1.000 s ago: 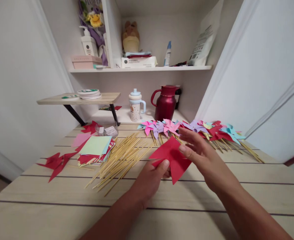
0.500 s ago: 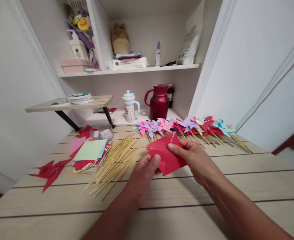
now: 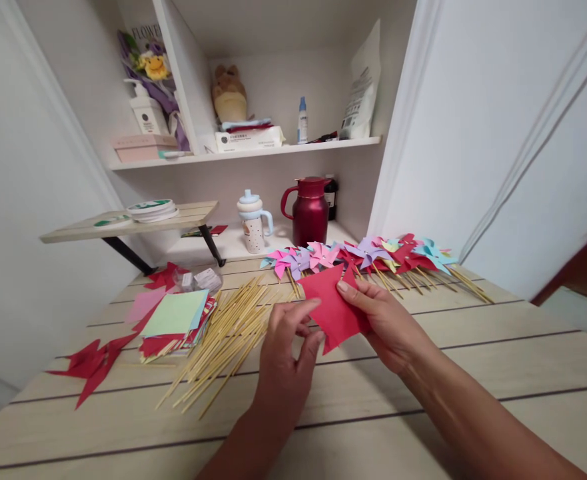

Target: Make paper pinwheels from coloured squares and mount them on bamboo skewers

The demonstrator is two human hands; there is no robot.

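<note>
A red paper square (image 3: 334, 307) with slits cut in from its corners is held up over the table. My right hand (image 3: 388, 320) pinches its right side, thumb on top and fingers underneath. At its left edge, my left hand (image 3: 290, 347) has its thumb and forefinger apart, the fingertips close to the paper; whether they touch it I cannot tell. Left of my hands lies a loose spread of thin wooden sticks (image 3: 223, 340). Behind the paper, finished paper pinwheels (image 3: 368, 251) in several colours lie in a row with their sticks towards me.
On the left are a stack of coloured paper squares (image 3: 176, 313), cut red paper (image 3: 90, 363) and a small clear bag (image 3: 198, 280). A low wooden stand (image 3: 193, 213) holds round white discs. A tumbler (image 3: 253, 223) and a red jug (image 3: 310, 213) stand at the back.
My left hand has loosened its pinch on the paper's left side, and its fingers have spread. My right hand keeps its grip. The view has shifted slightly.
</note>
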